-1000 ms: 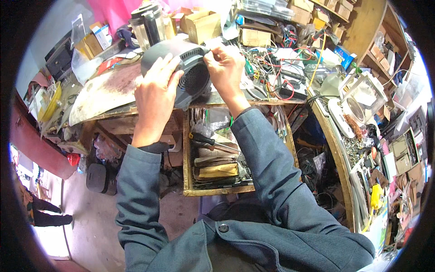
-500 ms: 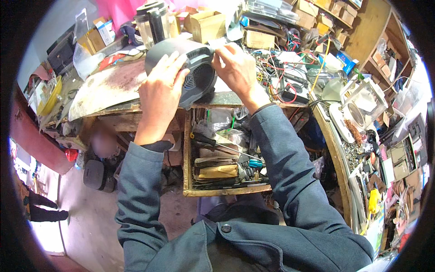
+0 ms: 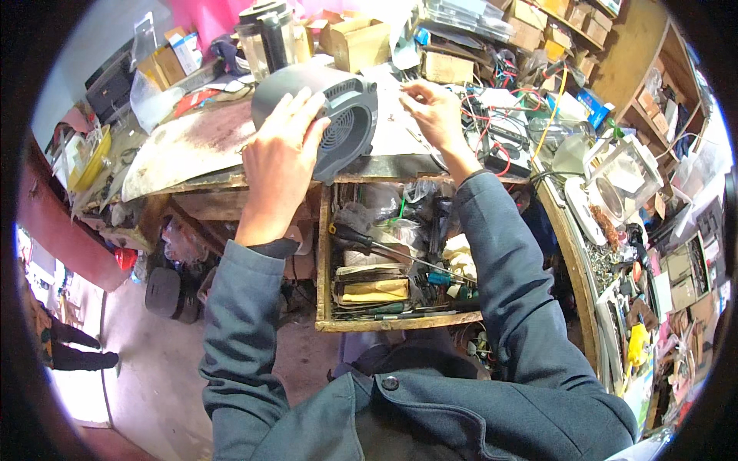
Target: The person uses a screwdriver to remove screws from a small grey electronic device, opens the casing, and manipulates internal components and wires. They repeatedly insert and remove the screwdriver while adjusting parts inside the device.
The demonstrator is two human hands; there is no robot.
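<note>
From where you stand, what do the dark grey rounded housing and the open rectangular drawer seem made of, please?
Dark grey housing: probably matte plastic, given its moulded slots and grille. Open drawer: apparently worn wood, given its scuffed brownish rim.

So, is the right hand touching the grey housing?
Apart. The head view shows a pale strip of benchtop between the right hand's fingers and the grey housing.

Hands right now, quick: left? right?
Left hand: holding the grey housing, fingers across it.
Right hand: off the housing, fingers curled; can't tell whether it's closed on something small.
</note>
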